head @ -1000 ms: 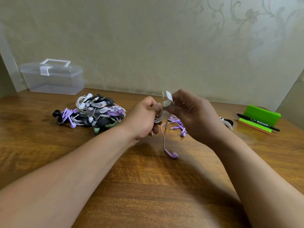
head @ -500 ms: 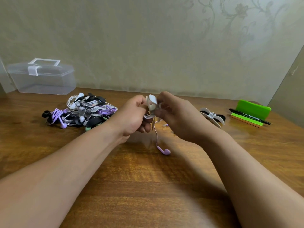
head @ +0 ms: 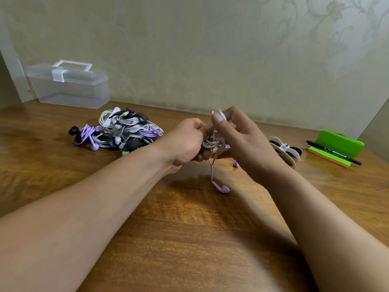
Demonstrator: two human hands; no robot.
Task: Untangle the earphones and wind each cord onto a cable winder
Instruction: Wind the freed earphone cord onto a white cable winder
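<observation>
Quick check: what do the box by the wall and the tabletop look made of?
Box: likely clear plastic, slightly frosted; wall and table show through it. Tabletop: wood or wood-look veneer, glossy; visible grain and soft reflections.

Two bare forearms reached in from the lower corners and met at mid-frame. The left hand [head: 186,142] made a fist, knuckles up, its fingers [head: 202,158] curled round the cord-wrapped middle of a white plastic cable winder [head: 222,115]. The right hand [head: 244,142] pinched the winder's upper end between thumb and forefinger, with its other fingers loosely bent.
</observation>
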